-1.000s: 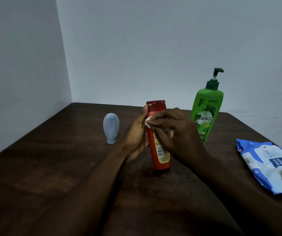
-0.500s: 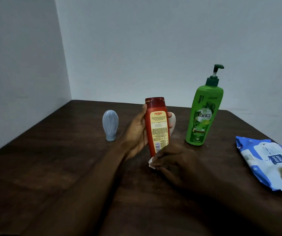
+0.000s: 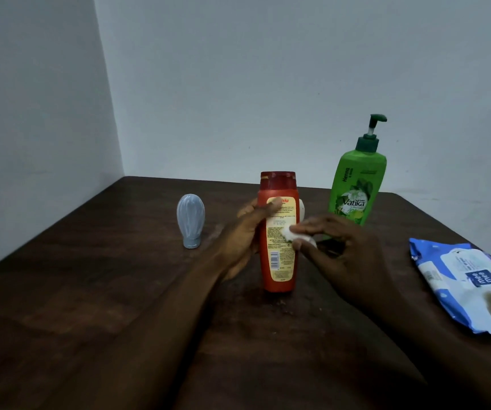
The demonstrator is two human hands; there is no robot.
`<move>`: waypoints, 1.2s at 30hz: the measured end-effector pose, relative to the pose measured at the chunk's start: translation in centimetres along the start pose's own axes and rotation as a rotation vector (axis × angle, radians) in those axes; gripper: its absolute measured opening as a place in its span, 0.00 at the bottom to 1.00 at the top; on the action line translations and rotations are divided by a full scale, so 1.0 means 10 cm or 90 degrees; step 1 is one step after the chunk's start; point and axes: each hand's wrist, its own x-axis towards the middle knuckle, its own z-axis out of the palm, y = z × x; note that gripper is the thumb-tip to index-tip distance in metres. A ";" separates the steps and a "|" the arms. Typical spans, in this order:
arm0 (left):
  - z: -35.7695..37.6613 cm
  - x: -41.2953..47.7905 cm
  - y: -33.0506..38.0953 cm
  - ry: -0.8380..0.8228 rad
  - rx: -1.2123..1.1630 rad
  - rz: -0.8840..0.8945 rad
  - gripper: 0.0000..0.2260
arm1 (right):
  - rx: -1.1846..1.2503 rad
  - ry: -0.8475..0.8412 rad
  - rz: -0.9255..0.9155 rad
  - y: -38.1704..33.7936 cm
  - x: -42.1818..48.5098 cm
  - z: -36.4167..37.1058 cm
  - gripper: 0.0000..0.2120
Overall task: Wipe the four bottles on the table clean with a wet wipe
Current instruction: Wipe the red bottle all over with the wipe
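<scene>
Red bottle (image 3: 278,263) gripped by left hand (image 3: 242,233); right hand (image 3: 343,253) pinches wipe (image 3: 293,232) against it; green pump bottle (image 3: 356,184) behind.

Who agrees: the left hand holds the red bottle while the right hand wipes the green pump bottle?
No. In the head view the right hand presses the wet wipe on that same red bottle; the green pump bottle stands behind.

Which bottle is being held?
The red bottle: left hand grips it, right hand presses a wipe to it. The green pump bottle and grey-blue bottle stand untouched.
</scene>
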 end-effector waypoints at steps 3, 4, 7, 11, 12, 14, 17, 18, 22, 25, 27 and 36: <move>0.00 0.02 -0.05 0.001 0.046 0.032 0.16 | 0.021 0.074 0.004 -0.06 0.19 -0.04 0.11; 0.00 0.03 -0.05 0.004 0.062 0.039 0.16 | 0.024 0.094 -0.002 -0.09 0.25 -0.05 0.10; 0.04 0.04 -0.04 0.002 0.114 0.056 0.13 | 0.001 0.137 -0.055 -0.21 0.42 -0.08 0.09; 0.06 0.02 -0.02 0.006 0.159 0.078 0.09 | -0.070 0.151 -0.156 -0.38 0.55 -0.05 0.08; 0.06 0.01 -0.02 0.012 0.170 0.082 0.09 | -0.101 0.150 -0.181 -0.41 0.57 -0.02 0.09; 0.06 -0.02 -0.01 0.012 0.182 0.088 0.07 | -0.153 0.133 -0.217 -0.47 0.63 0.06 0.08; 0.05 -0.06 -0.03 0.000 0.172 0.092 0.13 | -0.198 0.101 -0.221 -0.53 0.71 0.16 0.08; 0.05 -0.07 -0.03 -0.004 0.177 0.092 0.14 | -0.211 0.095 -0.218 -0.54 0.71 0.18 0.08; 0.07 -0.07 0.02 0.009 0.182 0.102 0.11 | -0.186 0.103 -0.222 -0.47 0.63 0.08 0.09; 0.09 -0.07 0.04 0.009 0.177 0.101 0.09 | -0.103 0.127 -0.204 -0.32 0.49 -0.08 0.10; 0.08 -0.06 0.04 0.002 0.165 0.091 0.13 | -0.023 0.146 -0.127 -0.23 0.41 -0.15 0.08; 0.05 -0.04 0.06 0.003 0.145 0.104 0.23 | 0.495 0.178 0.242 -0.17 0.53 -0.18 0.08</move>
